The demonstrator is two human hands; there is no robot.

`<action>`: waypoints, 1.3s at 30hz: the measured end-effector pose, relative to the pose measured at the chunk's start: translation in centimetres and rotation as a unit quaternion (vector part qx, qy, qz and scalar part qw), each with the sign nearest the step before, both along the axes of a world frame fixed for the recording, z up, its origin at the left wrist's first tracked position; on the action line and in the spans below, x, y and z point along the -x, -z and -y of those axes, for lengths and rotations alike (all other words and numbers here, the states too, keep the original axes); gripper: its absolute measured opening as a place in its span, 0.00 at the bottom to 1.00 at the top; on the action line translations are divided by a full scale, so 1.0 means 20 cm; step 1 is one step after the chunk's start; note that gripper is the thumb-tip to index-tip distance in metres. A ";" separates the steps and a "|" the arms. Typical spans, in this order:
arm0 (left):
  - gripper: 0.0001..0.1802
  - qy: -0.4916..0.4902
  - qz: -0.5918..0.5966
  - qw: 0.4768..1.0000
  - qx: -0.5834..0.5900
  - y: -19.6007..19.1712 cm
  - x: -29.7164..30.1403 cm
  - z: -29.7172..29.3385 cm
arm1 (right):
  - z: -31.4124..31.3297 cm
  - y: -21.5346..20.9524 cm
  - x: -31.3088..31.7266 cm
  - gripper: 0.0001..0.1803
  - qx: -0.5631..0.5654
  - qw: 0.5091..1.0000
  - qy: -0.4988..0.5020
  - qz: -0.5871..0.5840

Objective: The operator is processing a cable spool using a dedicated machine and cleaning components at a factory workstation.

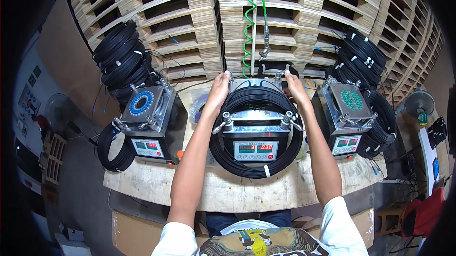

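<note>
A square metal machine (255, 137) with a red digital readout stands on the wooden bench in front of me. A coil of thin black cable (294, 149) is looped around it. My left hand (217, 91) grips the far left part of the coil at the machine's back corner. My right hand (295, 89) holds the far right part of the same coil. Both arms reach straight forward from the lower edge.
Two similar machines stand left (145, 123) and right (350, 118), each with black cable coils beside them. Stacked wooden pallets (190, 18) rise behind. A green spiral hose (250, 23) with a metal nozzle hangs down. Fans stand at both sides.
</note>
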State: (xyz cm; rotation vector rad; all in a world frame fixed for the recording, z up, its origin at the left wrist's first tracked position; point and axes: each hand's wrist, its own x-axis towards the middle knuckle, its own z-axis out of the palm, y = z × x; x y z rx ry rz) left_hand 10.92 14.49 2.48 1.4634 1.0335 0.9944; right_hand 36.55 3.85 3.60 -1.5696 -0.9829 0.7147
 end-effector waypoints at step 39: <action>0.46 -0.014 -0.028 1.000 -0.004 0.03 0.00 -0.03 | -0.31 0.03 -0.11 0.39 0.002 0.950 0.082 0.303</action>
